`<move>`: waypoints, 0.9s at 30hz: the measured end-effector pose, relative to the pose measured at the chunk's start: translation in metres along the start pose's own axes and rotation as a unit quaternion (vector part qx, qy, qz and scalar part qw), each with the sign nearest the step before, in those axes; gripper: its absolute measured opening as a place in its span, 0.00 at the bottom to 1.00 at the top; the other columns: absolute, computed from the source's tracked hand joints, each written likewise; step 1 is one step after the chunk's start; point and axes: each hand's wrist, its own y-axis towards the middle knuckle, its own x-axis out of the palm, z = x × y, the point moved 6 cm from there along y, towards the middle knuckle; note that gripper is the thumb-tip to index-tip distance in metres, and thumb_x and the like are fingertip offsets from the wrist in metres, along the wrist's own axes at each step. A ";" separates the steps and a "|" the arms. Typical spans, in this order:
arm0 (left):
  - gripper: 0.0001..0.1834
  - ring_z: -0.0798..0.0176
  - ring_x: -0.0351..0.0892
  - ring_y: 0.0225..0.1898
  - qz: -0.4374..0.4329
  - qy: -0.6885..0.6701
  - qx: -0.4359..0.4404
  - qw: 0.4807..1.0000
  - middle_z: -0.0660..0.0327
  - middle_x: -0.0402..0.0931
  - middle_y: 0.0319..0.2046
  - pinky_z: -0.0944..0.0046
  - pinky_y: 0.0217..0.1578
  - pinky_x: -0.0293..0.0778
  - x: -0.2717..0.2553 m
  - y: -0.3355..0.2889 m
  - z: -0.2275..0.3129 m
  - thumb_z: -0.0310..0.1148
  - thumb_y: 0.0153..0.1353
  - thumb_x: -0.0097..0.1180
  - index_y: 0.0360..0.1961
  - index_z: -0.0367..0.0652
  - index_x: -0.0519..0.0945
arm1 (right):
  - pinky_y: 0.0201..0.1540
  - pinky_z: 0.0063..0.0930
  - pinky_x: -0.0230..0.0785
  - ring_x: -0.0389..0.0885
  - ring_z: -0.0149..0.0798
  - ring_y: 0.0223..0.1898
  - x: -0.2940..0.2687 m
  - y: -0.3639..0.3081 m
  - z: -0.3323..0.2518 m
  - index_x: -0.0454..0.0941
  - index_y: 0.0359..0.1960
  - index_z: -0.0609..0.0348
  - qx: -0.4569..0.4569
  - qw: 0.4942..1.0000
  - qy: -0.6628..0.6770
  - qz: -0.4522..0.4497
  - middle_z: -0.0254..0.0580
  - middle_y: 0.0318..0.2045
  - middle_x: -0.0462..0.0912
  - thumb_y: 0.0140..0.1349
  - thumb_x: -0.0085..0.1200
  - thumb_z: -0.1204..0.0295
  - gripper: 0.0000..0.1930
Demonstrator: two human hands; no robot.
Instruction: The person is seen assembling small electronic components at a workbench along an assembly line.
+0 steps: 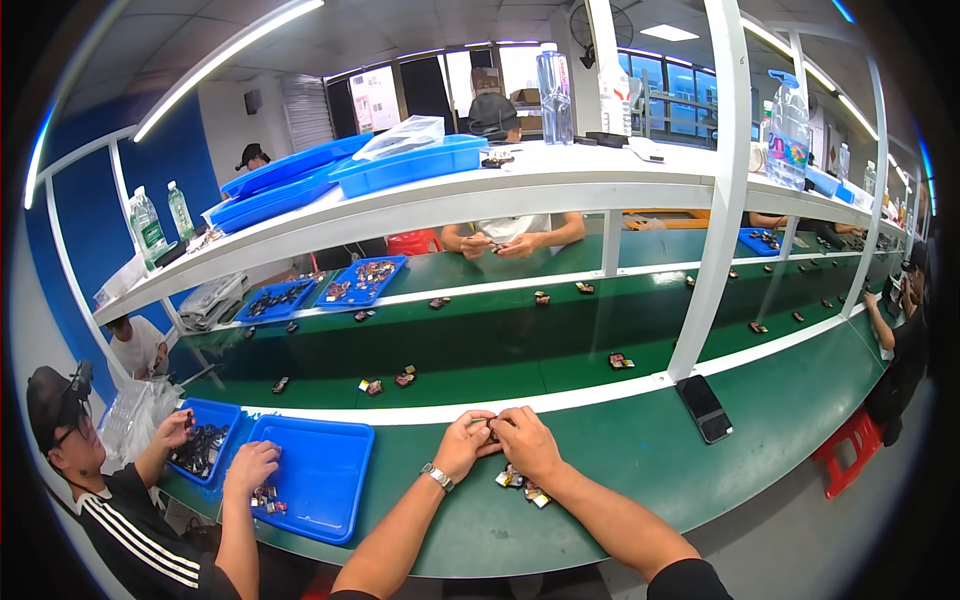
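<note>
My left hand (461,443), with a metal watch on its wrist, and my right hand (528,444) meet above the green work surface. Both have their fingers closed around a small dark part (491,437), mostly hidden by the fingertips. Its exact kind is too small to tell. Just below my hands, a little pile of small parts (522,484) in black, red, white and yellow lies on the surface, nearest to my right forearm.
Left of me, a co-worker reaches over a blue tray (335,450) and a tray of black parts (203,446). Similar parts lie spaced along the green belt (500,350) ahead. A black phone (704,408) rests beside a white post (712,200). A white shelf (590,170) spans overhead.
</note>
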 end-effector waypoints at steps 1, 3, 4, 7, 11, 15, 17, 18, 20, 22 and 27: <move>0.13 0.60 0.79 0.51 0.001 0.000 0.001 1.000 0.52 0.76 0.49 0.58 0.54 0.78 0.001 0.000 0.000 0.21 0.69 0.43 0.54 0.36 0.66 | 0.37 0.32 0.76 0.76 0.41 0.41 0.000 0.000 0.001 0.80 0.35 0.57 0.001 1.000 -0.004 0.001 0.34 0.37 0.77 0.49 0.58 0.78 0.10; 0.13 0.60 0.79 0.51 0.002 0.001 0.003 1.000 0.52 0.76 0.49 0.58 0.54 0.78 0.001 0.000 -0.001 0.21 0.69 0.43 0.54 0.36 0.65 | 0.39 0.33 0.76 0.76 0.41 0.41 0.002 -0.001 0.003 0.80 0.35 0.57 -0.005 1.000 -0.001 -0.007 0.34 0.38 0.77 0.48 0.58 0.78 0.11; 0.13 0.60 0.79 0.50 0.004 0.003 0.004 1.000 0.52 0.76 0.49 0.58 0.54 0.79 0.000 0.000 -0.002 0.21 0.69 0.43 0.54 0.36 0.65 | 0.40 0.34 0.75 0.76 0.42 0.42 0.003 -0.002 0.003 0.80 0.35 0.57 -0.011 1.000 0.003 -0.016 0.34 0.38 0.77 0.48 0.58 0.78 0.11; 0.13 0.62 0.79 0.49 0.029 0.008 0.006 1.000 0.52 0.76 0.49 0.60 0.51 0.80 -0.004 0.002 -0.002 0.21 0.69 0.42 0.53 0.36 0.66 | 0.45 0.34 0.74 0.78 0.42 0.43 0.002 0.005 0.003 0.82 0.38 0.57 -0.056 0.998 -0.026 -0.014 0.35 0.40 0.80 0.50 0.60 0.76 0.12; 0.14 0.64 0.79 0.48 0.064 0.002 0.011 0.998 0.55 0.78 0.48 0.60 0.48 0.80 -0.017 0.004 -0.006 0.23 0.69 0.45 0.54 0.39 0.66 | 0.49 0.34 0.73 0.78 0.44 0.47 0.006 0.004 0.001 0.81 0.43 0.57 -0.007 0.997 0.052 -0.053 0.37 0.44 0.79 0.50 0.65 0.71 0.16; 0.17 0.64 0.79 0.48 0.067 -0.007 0.014 0.998 0.55 0.77 0.51 0.61 0.48 0.79 -0.011 0.005 -0.003 0.24 0.69 0.46 0.58 0.39 0.65 | 0.47 0.34 0.75 0.79 0.43 0.46 0.013 0.010 0.015 0.83 0.40 0.57 0.037 0.994 0.091 -0.046 0.39 0.44 0.80 0.51 0.63 0.71 0.13; 0.19 0.63 0.79 0.48 0.113 0.033 0.066 0.991 0.54 0.76 0.52 0.63 0.46 0.80 -0.017 0.006 0.001 0.25 0.69 0.47 0.60 0.38 0.66 | 0.44 0.34 0.76 0.81 0.45 0.41 0.018 0.020 0.028 0.82 0.39 0.58 0.044 0.996 0.070 -0.043 0.42 0.42 0.80 0.48 0.63 0.76 0.13; 0.18 0.63 0.79 0.48 0.141 0.062 0.098 0.983 0.54 0.76 0.52 0.63 0.45 0.81 -0.024 0.007 0.004 0.25 0.69 0.47 0.59 0.38 0.67 | 0.44 0.35 0.76 0.82 0.45 0.41 0.024 0.027 0.042 0.82 0.38 0.58 0.047 0.997 0.045 -0.042 0.43 0.42 0.80 0.48 0.62 0.77 0.13; 0.15 0.64 0.80 0.45 0.170 0.118 0.119 0.971 0.55 0.78 0.49 0.65 0.43 0.81 -0.034 0.008 0.008 0.26 0.68 0.48 0.56 0.37 0.70 | 0.43 0.37 0.76 0.81 0.48 0.41 0.028 0.039 0.076 0.80 0.34 0.59 0.119 0.990 0.058 -0.040 0.44 0.41 0.79 0.48 0.61 0.79 0.10; 0.13 0.65 0.81 0.42 0.198 0.170 0.140 0.955 0.56 0.79 0.46 0.66 0.40 0.81 -0.042 0.005 0.018 0.27 0.68 0.49 0.52 0.37 0.73 | 0.41 0.44 0.74 0.79 0.53 0.39 0.037 0.049 0.096 0.72 0.36 0.56 0.150 0.987 -0.012 -0.054 0.45 0.43 0.73 0.47 0.61 0.78 0.14; 0.08 0.74 0.74 0.26 0.363 0.283 0.233 0.857 0.65 0.78 0.25 0.71 0.30 0.72 -0.068 -0.015 0.033 0.32 0.64 0.55 0.33 0.36 0.78 | 0.47 0.46 0.72 0.78 0.54 0.44 0.071 0.077 0.089 0.72 0.46 0.59 0.164 0.959 -0.156 -0.171 0.49 0.46 0.73 0.50 0.65 0.69 0.22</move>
